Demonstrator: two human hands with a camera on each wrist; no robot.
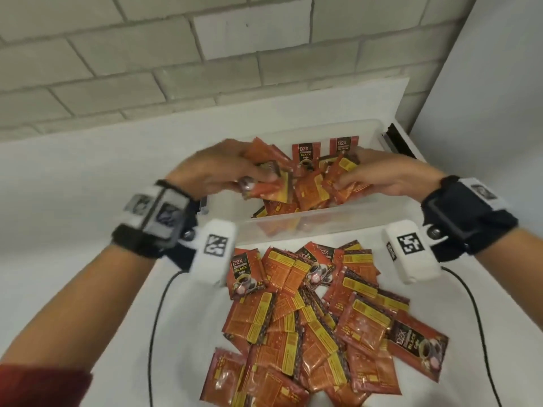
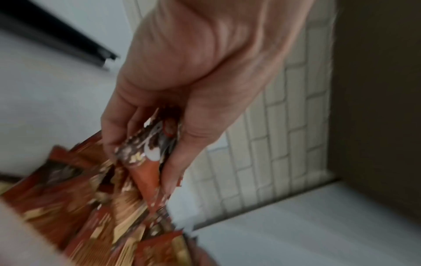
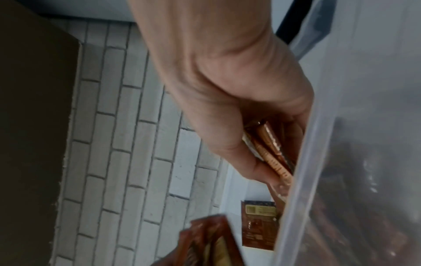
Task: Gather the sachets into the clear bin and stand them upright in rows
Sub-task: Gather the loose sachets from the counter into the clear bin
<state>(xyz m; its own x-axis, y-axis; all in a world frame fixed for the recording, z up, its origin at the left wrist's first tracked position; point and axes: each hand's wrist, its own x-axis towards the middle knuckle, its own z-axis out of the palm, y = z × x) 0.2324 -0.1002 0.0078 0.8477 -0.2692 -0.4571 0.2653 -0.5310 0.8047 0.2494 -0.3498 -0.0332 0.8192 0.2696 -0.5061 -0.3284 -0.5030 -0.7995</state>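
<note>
**Fingers Clamped on Sachets Over Bin**

Fingers (image 2: 118,126) of the left hand (image 1: 214,168) curl round several sachets (image 1: 264,189) above the bin (image 1: 323,221). The right hand (image 1: 379,177) pinches another bunch (image 1: 338,177) just inside it. Two sachets stand upright at the far wall; the rest lie jumbled. A pile (image 1: 317,318) waits on the table (image 1: 88,177).

Risk: released loosely, both bunches will probably fall flat and could knock over the upright pair.

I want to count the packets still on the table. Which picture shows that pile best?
The head view: the whole pile lies spread on the table in front of the bin. The left wrist view shows only blurred sachets, place unclear. The right wrist view shows dim shapes through the bin wall.
</note>
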